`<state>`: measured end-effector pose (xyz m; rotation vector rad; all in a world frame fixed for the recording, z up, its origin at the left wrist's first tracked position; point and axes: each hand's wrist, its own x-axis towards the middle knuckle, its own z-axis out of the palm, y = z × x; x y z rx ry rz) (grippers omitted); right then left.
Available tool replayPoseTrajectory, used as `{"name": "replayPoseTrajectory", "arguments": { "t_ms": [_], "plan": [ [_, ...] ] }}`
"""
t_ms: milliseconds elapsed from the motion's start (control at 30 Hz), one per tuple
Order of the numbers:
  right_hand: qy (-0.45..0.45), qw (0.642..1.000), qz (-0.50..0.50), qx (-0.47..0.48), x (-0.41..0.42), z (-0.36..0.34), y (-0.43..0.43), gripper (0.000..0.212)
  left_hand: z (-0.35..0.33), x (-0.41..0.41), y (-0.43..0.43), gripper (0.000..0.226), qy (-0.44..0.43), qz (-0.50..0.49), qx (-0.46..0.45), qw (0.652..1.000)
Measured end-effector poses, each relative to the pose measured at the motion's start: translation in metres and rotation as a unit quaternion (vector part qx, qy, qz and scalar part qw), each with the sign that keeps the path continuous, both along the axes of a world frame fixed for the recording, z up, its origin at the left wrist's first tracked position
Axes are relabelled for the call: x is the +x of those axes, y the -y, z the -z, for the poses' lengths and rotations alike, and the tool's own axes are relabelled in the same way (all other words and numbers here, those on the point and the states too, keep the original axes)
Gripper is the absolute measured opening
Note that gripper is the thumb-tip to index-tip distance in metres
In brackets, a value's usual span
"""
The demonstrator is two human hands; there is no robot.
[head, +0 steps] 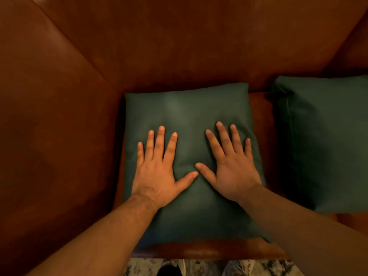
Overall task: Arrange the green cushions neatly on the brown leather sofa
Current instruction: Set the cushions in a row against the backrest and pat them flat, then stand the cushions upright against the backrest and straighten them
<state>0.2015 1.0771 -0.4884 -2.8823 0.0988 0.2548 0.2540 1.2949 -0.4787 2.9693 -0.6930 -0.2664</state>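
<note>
Looking down into a broad brown leather sofa [179,46]: smooth backrest ahead, padded arm rising at the left, front edge of the seat at the bottom. Lying flat on the seat, tucked into the corner by that arm, a square dark green fabric cushion [185,108]. Just beside it on the right, parted from it by a strip of bare leather, a second dark green fabric cushion [322,136] with a piped edge, partly cut off by the frame. Hard to tell whether lying flat or leaning on the backrest.

Pressed palm-down on the middle of the first cushion, both bare hands: left hand [157,170] and right hand [231,170], fingers straight and spread, thumb tips nearly meeting, gripping nothing. A slight dent in the fabric between the thumbs.

Judging by that dent and the rounded edges: soft, plump, light, easily squashed, not fragile. Likely to slide readily on slick leather, so best steadied while shifting. For lifting or standing it against the backrest, probably best taken by the two side edges or by opposite corners, pinching fabric and filling together, not the cover alone, for fear of sagging stuffing. For plumping, patting from both sides at once.

Below the seat edge, a sliver of mottled grey-and-white floor [258,267] and a dark shoe tip [169,267].
</note>
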Motion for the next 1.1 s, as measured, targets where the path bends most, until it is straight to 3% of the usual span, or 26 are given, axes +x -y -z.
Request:
{"name": "replayPoseTrajectory", "arguments": {
  "t_ms": [200,300,400,533,700,867,1100],
  "plan": [
    [-0.183,0.982,-0.036,0.022,0.022,-0.055,0.016,0.093,-0.064,0.019,0.018,0.115,-0.140,-0.007,0.112,0.984],
    [-0.213,0.975,-0.057,-0.003,0.031,-0.129,0.033,0.075,-0.136,0.033,0.033,0.093,-0.066,-0.003,0.132,0.989],
    [-0.162,0.985,-0.052,-0.014,0.027,-0.210,0.055,0.060,-0.214,0.046,0.044,0.082,-0.001,-0.025,0.115,0.993],
    [-0.104,0.994,-0.021,0.000,0.005,-0.322,0.091,0.058,-0.315,0.044,0.057,0.081,0.014,-0.006,0.104,0.994],
    [-0.029,0.999,0.040,-0.005,-0.034,-0.439,0.130,0.060,-0.418,0.024,0.079,0.081,0.036,0.007,0.027,0.999],
    [0.013,0.993,0.120,-0.008,-0.078,-0.510,0.148,0.063,-0.479,0.002,0.105,0.081,0.066,0.056,-0.029,0.996],
    [0.075,0.973,0.218,-0.011,-0.164,-0.549,0.154,0.062,-0.524,-0.029,0.146,0.079,0.084,0.153,-0.061,0.983]
  ]
}}
